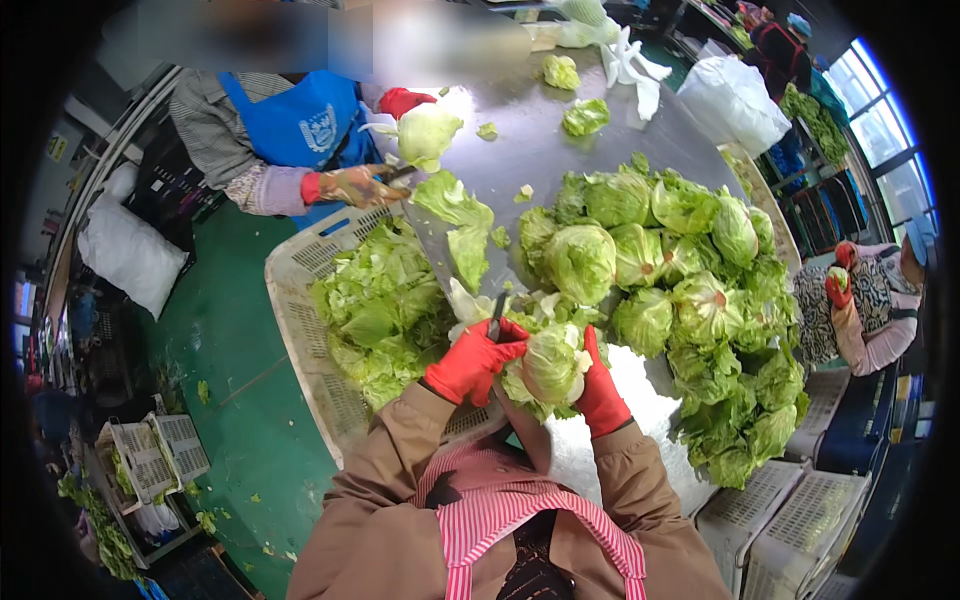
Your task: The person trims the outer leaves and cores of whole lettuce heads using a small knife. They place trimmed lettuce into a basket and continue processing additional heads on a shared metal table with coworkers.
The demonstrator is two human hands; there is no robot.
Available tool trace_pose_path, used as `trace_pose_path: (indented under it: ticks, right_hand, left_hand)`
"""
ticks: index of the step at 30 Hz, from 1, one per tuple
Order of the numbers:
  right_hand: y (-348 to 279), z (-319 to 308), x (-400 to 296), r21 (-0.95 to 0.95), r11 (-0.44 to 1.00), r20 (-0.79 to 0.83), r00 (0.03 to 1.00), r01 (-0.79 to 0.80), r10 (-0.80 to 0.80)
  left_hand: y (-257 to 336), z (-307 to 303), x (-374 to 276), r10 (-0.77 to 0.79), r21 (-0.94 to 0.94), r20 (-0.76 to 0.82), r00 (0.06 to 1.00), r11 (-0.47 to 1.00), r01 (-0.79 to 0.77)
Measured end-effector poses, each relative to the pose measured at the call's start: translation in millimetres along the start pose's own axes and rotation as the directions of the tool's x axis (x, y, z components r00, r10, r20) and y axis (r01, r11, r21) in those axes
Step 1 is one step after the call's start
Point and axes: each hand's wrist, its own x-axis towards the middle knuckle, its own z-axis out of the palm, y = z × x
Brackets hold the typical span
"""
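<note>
A pale green lettuce head (553, 364) lies between my two red-gloved hands at the near edge of the metal table (517, 150). My left hand (472, 360) grips a knife (497, 315) with its blade pointing away from me, close to the lettuce's left side. Against the right side of that head rests my right hand (602, 390), thumb up and fingers partly hidden below it. Loose leaves surround the head. Heaped to the right are several whole lettuce heads (581, 262), some with cut stems facing up.
A plastic crate (300, 375) of loose leaves stands at the table's left edge. Across from it, a co-worker in a blue apron (304, 124) holds a lettuce (429, 135) and a knife. White plastic bags (735, 101), stacked crates (806, 517) and another worker are on the right.
</note>
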Motion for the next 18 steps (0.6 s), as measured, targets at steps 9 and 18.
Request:
trace_pose_path:
  ticks: [9,18]
  right_hand:
    - [-11,11,-15,-0.03,0.993,-0.115,0.987,0.111,-0.114]
    - [-1,15,-15,0.207,0.978,0.11,0.992,0.036,-0.059]
  left_hand:
    - [-10,-37,-20,0.148,-0.104,0.019,0.989,0.984,-0.145]
    - [-30,0,-15,0.095,0.001,-0.029,0.995,0.995,-0.095]
